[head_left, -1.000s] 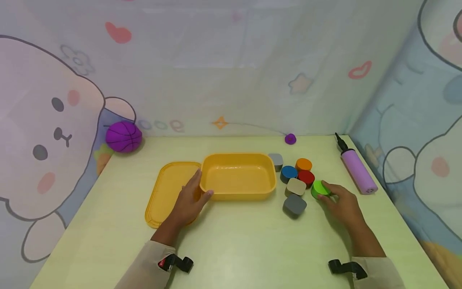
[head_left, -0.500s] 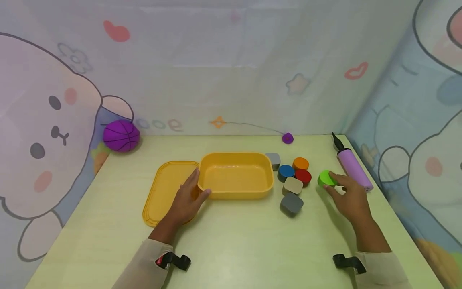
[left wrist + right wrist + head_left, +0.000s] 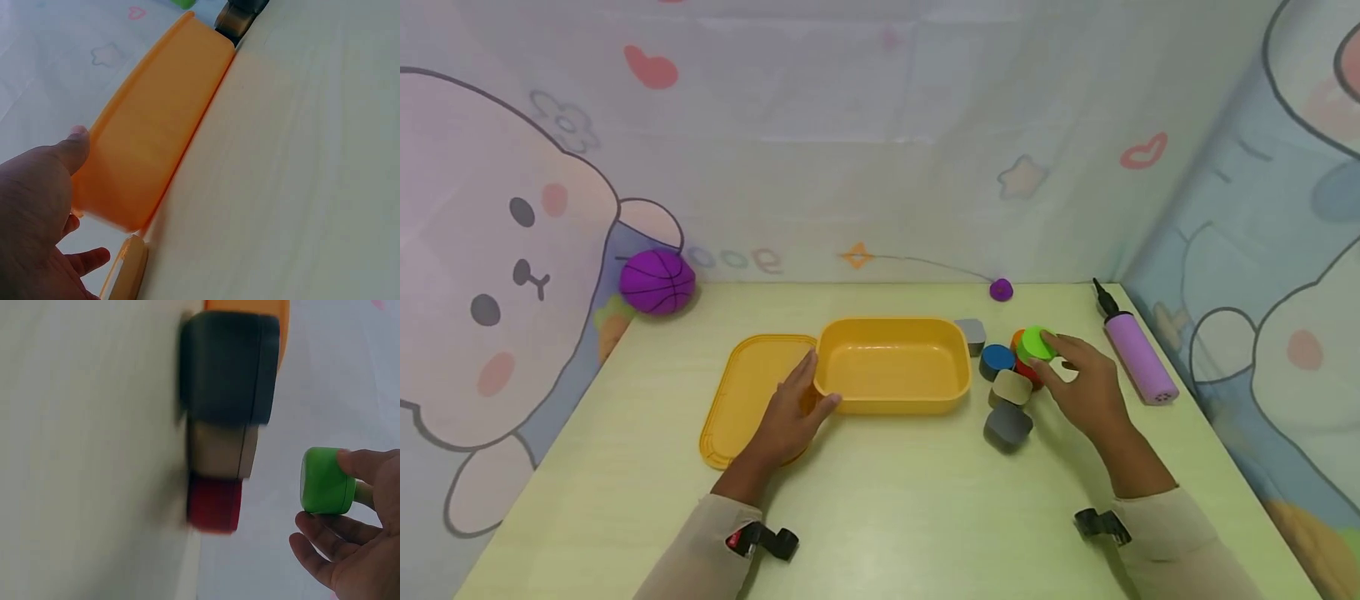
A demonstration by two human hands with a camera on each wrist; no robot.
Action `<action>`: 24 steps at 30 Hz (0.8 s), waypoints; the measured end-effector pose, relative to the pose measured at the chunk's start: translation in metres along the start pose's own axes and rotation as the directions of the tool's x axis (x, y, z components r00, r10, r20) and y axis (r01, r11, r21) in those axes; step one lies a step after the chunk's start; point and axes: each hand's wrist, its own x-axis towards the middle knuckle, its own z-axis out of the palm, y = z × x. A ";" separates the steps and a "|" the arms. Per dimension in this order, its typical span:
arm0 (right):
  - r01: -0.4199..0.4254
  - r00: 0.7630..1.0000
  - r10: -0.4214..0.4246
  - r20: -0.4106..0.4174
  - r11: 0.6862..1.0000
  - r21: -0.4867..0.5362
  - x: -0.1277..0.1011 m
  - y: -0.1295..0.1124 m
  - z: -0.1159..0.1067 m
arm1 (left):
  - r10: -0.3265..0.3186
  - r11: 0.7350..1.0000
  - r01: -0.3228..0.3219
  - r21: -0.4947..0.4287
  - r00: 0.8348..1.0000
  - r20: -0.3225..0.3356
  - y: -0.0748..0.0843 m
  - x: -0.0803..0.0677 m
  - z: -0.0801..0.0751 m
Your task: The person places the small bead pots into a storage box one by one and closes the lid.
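My right hand (image 3: 1078, 379) pinches a green round block (image 3: 1036, 342) and holds it in the air above the red block (image 3: 1027, 372) and orange block (image 3: 1018, 337); the right wrist view shows the green block (image 3: 325, 481) between thumb and fingers. My left hand (image 3: 793, 412) rests against the near left corner of the open yellow box (image 3: 892, 365), thumb on its wall (image 3: 150, 144), over the yellow lid (image 3: 748, 396). Beside the box lie a blue round block (image 3: 997, 357), a beige block (image 3: 1012, 387), a dark grey block (image 3: 1007, 423) and a light grey block (image 3: 972, 332).
A purple ball (image 3: 657, 282) sits at the back left by the curtain. A lilac hand pump (image 3: 1131, 346) lies along the right edge, and a small purple piece (image 3: 1001, 290) is at the back. Printed curtains close in the table on three sides.
My right hand picked the green block off the table, swung right, and now carries it left and up over the block cluster. The left hand stayed on the box.
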 end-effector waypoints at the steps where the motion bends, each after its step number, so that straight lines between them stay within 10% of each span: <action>1: -0.005 1.000 0.005 0.014 1.000 0.013 0.002 -0.004 0.003 | 0.002 1.000 -0.002 0.001 1.000 -0.002 0.001 0.000 0.000; 24: 0.037 0.983 -0.067 0.169 0.983 0.179 0.038 -0.062 0.075 | 0.014 1.000 -0.014 0.007 1.000 -0.001 0.008 0.006 0.006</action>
